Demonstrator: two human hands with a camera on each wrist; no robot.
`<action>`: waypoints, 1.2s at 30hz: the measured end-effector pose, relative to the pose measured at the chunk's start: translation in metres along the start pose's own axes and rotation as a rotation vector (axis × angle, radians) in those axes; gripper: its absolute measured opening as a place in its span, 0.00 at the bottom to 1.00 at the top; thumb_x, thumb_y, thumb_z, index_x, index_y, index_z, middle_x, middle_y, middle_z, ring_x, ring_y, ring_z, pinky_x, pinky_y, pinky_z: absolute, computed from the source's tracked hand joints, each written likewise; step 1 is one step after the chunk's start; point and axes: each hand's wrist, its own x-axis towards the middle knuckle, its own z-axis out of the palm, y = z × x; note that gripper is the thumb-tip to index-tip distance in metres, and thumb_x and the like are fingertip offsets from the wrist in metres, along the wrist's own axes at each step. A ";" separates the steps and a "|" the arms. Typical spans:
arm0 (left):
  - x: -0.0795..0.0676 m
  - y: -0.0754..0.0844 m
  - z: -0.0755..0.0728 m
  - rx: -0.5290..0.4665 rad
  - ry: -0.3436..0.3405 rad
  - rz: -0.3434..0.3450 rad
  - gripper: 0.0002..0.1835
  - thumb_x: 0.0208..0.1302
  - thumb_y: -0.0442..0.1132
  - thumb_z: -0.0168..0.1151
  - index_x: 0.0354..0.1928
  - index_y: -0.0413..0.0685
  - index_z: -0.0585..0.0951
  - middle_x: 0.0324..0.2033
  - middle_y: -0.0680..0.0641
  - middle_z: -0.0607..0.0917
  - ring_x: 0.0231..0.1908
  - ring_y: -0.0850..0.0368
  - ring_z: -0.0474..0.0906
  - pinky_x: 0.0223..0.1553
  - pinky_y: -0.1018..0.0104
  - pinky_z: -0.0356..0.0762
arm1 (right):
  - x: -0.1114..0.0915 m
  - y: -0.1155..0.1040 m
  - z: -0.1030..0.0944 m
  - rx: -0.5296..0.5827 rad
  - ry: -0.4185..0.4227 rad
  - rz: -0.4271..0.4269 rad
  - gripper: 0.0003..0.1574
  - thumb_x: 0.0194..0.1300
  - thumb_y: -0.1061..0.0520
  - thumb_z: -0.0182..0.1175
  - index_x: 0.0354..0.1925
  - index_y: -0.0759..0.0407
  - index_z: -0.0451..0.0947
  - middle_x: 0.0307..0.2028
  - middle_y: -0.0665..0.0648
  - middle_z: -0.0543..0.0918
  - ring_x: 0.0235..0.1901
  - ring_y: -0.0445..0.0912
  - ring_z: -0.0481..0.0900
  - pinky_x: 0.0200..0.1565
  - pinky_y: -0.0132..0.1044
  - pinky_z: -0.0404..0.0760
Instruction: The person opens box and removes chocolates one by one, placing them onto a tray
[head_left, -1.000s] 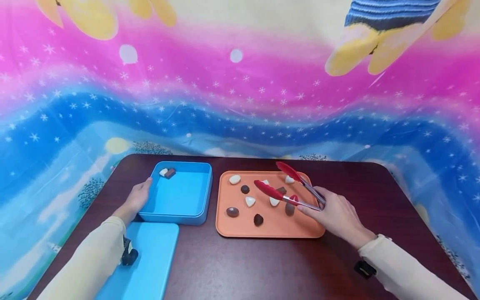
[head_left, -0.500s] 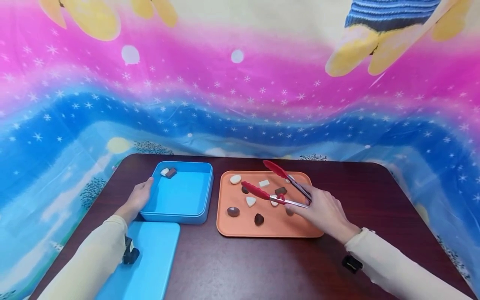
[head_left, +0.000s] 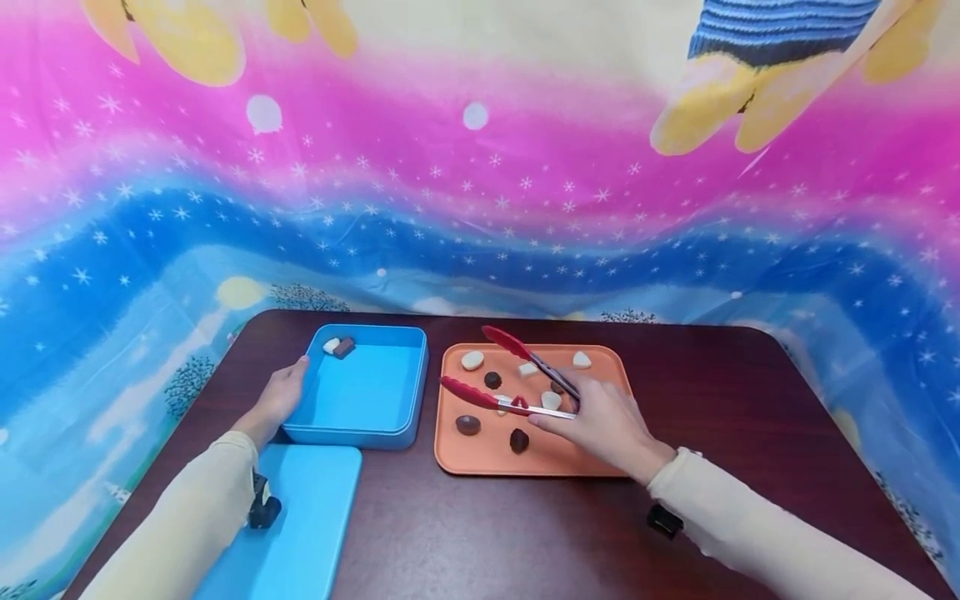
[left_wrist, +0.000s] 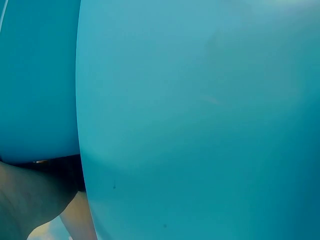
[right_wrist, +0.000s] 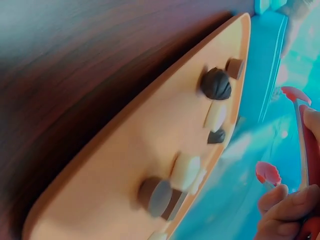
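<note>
My right hand (head_left: pixel 611 425) holds red-tipped metal tongs (head_left: pixel 468 392) over an orange tray (head_left: pixel 480 458). The tongs' arms are spread, and I see nothing between their tips. Several chocolates lie scattered on the tray, among them a brown oval chocolate (head_left: pixel 468 425), a dark ridged chocolate (head_left: pixel 519 441) and a white oval chocolate (head_left: pixel 472 360). My left hand (head_left: pixel 279 396) grips the left wall of an open blue box (head_left: pixel 360 437); its fingers on the outer side are mostly hidden. Inside the box's far left corner, a white chocolate (head_left: pixel 331 345) touches a brown rectangular chocolate (head_left: pixel 344 348).
A flat blue lid (head_left: pixel 307 508) lies in front of the box, partly under my left forearm. The dark brown table (head_left: pixel 450 533) carries everything. A printed cloth backdrop (head_left: pixel 480 200) rises behind the table and at its sides.
My right hand has moved left across the tray with the tongs, whose tips are now near the tray's left edge, toward the box. My left hand stays at the box.
</note>
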 end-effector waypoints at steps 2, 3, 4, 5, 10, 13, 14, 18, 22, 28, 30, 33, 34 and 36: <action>0.000 0.000 0.000 -0.002 0.000 0.003 0.45 0.77 0.66 0.18 0.79 0.36 0.38 0.78 0.28 0.45 0.77 0.26 0.42 0.75 0.30 0.47 | 0.001 -0.006 0.004 0.017 -0.011 -0.001 0.41 0.52 0.29 0.73 0.58 0.46 0.78 0.17 0.48 0.70 0.15 0.42 0.66 0.18 0.34 0.61; 0.000 0.000 0.000 0.000 0.002 0.006 0.45 0.77 0.66 0.18 0.79 0.36 0.38 0.78 0.28 0.45 0.77 0.26 0.42 0.75 0.30 0.47 | 0.001 -0.009 0.006 0.023 -0.015 -0.001 0.43 0.52 0.28 0.73 0.59 0.48 0.78 0.17 0.48 0.70 0.16 0.42 0.65 0.18 0.34 0.61; 0.000 0.000 0.001 0.001 0.003 0.008 0.45 0.77 0.66 0.18 0.79 0.35 0.38 0.78 0.28 0.45 0.77 0.26 0.42 0.75 0.30 0.47 | 0.002 -0.012 0.007 0.034 -0.021 0.006 0.45 0.52 0.28 0.73 0.61 0.49 0.77 0.17 0.48 0.69 0.16 0.43 0.65 0.18 0.34 0.61; 0.000 0.001 0.001 0.002 0.006 0.010 0.46 0.77 0.66 0.18 0.79 0.35 0.39 0.78 0.28 0.45 0.77 0.26 0.42 0.75 0.30 0.47 | 0.002 -0.016 0.009 0.045 -0.028 0.009 0.49 0.52 0.28 0.72 0.65 0.49 0.75 0.18 0.48 0.70 0.16 0.43 0.65 0.18 0.34 0.61; -0.001 0.001 0.002 0.010 0.008 -0.004 0.45 0.77 0.66 0.18 0.79 0.34 0.39 0.78 0.27 0.44 0.77 0.26 0.41 0.76 0.31 0.45 | 0.005 -0.035 0.020 0.036 -0.045 0.005 0.52 0.50 0.24 0.71 0.65 0.49 0.75 0.16 0.48 0.71 0.15 0.42 0.66 0.17 0.34 0.60; -0.001 0.000 0.003 0.006 0.005 -0.005 0.46 0.77 0.66 0.18 0.79 0.34 0.38 0.78 0.27 0.44 0.77 0.26 0.41 0.76 0.31 0.45 | 0.007 -0.046 0.027 0.032 -0.050 -0.012 0.53 0.48 0.23 0.71 0.66 0.46 0.76 0.16 0.47 0.72 0.15 0.42 0.68 0.15 0.34 0.61; -0.001 0.000 0.004 0.003 0.004 -0.005 0.46 0.77 0.66 0.18 0.79 0.34 0.38 0.78 0.27 0.44 0.77 0.26 0.41 0.76 0.31 0.45 | 0.008 -0.049 0.029 0.035 -0.047 -0.028 0.52 0.48 0.22 0.71 0.64 0.46 0.77 0.17 0.47 0.72 0.15 0.41 0.68 0.16 0.34 0.62; 0.001 -0.002 0.009 -0.008 -0.001 -0.006 0.46 0.77 0.66 0.19 0.79 0.35 0.38 0.78 0.28 0.45 0.77 0.26 0.42 0.76 0.30 0.46 | 0.010 -0.060 0.037 0.086 -0.072 -0.063 0.44 0.48 0.23 0.72 0.55 0.47 0.80 0.16 0.47 0.72 0.14 0.41 0.66 0.16 0.34 0.62; 0.000 -0.005 0.014 -0.008 -0.008 -0.015 0.45 0.78 0.66 0.20 0.79 0.36 0.38 0.79 0.29 0.45 0.77 0.26 0.42 0.76 0.31 0.47 | 0.012 -0.070 0.046 0.113 -0.114 -0.073 0.45 0.51 0.25 0.71 0.57 0.51 0.79 0.15 0.48 0.69 0.13 0.41 0.63 0.16 0.33 0.60; -0.005 -0.011 0.012 0.007 0.007 -0.025 0.46 0.77 0.66 0.19 0.79 0.34 0.39 0.78 0.27 0.46 0.77 0.25 0.44 0.75 0.30 0.48 | 0.020 -0.087 0.064 0.129 -0.163 -0.064 0.48 0.52 0.24 0.70 0.60 0.51 0.77 0.15 0.49 0.71 0.13 0.43 0.67 0.15 0.34 0.63; -0.006 -0.012 0.011 0.012 0.011 -0.026 0.46 0.77 0.67 0.19 0.79 0.34 0.39 0.78 0.26 0.47 0.76 0.24 0.46 0.74 0.30 0.49 | 0.025 -0.091 0.069 0.124 -0.167 -0.063 0.48 0.52 0.23 0.69 0.59 0.52 0.78 0.15 0.48 0.70 0.13 0.43 0.68 0.15 0.33 0.62; -0.005 -0.011 0.009 0.018 0.011 -0.032 0.46 0.77 0.67 0.19 0.79 0.35 0.39 0.78 0.27 0.48 0.76 0.24 0.47 0.74 0.29 0.51 | 0.032 -0.097 0.075 0.093 -0.169 -0.075 0.45 0.52 0.22 0.68 0.53 0.53 0.79 0.14 0.48 0.69 0.13 0.43 0.68 0.15 0.33 0.62; -0.005 -0.010 0.009 0.016 0.010 -0.032 0.46 0.77 0.67 0.19 0.79 0.35 0.39 0.78 0.27 0.48 0.76 0.25 0.47 0.74 0.29 0.51 | 0.034 -0.099 0.076 0.083 -0.168 -0.080 0.44 0.52 0.22 0.69 0.51 0.53 0.79 0.14 0.48 0.68 0.13 0.43 0.67 0.15 0.34 0.61; -0.003 -0.007 0.006 0.015 0.017 -0.024 0.46 0.77 0.67 0.19 0.80 0.36 0.39 0.78 0.27 0.48 0.76 0.24 0.46 0.73 0.29 0.51 | 0.040 -0.103 0.079 0.066 -0.160 -0.088 0.45 0.52 0.22 0.69 0.52 0.53 0.79 0.14 0.48 0.68 0.12 0.44 0.67 0.15 0.34 0.60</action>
